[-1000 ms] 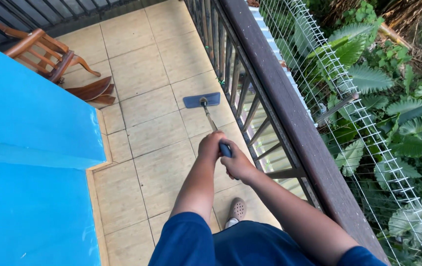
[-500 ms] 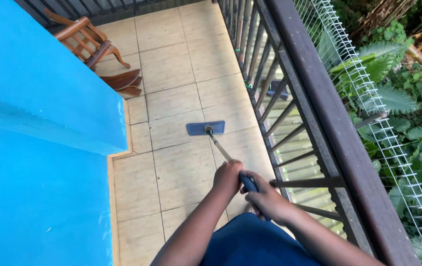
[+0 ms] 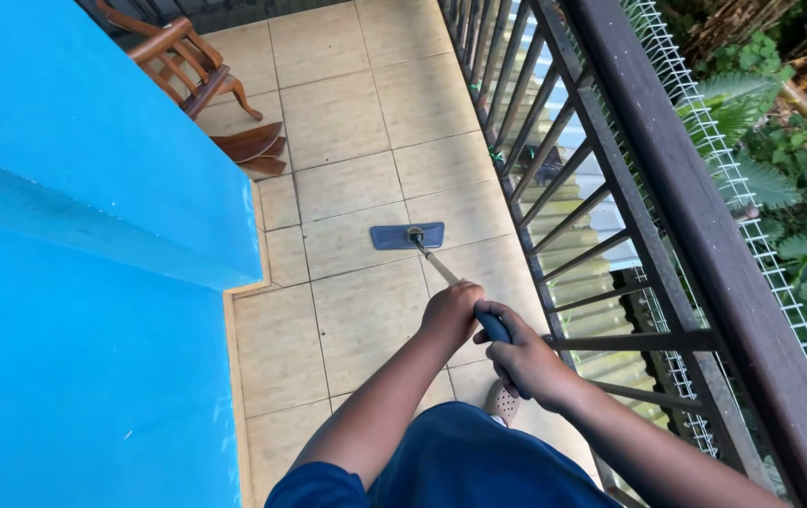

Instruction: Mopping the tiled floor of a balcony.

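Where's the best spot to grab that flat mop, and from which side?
Probably high on the mop's pole, at the dark blue grip end, coming from above and behind. The pole slants up from the flat head on the tiles toward the person. The left hand wraps the pole lower down; the right hand closes on the grip.

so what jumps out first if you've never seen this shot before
The bright blue wall fills the whole left side. At centre, the left hand and right hand grip the handle of a flat blue mop resting on the beige tiled floor. A dark railing runs down the right, and a wooden rocking chair stands at the top left.
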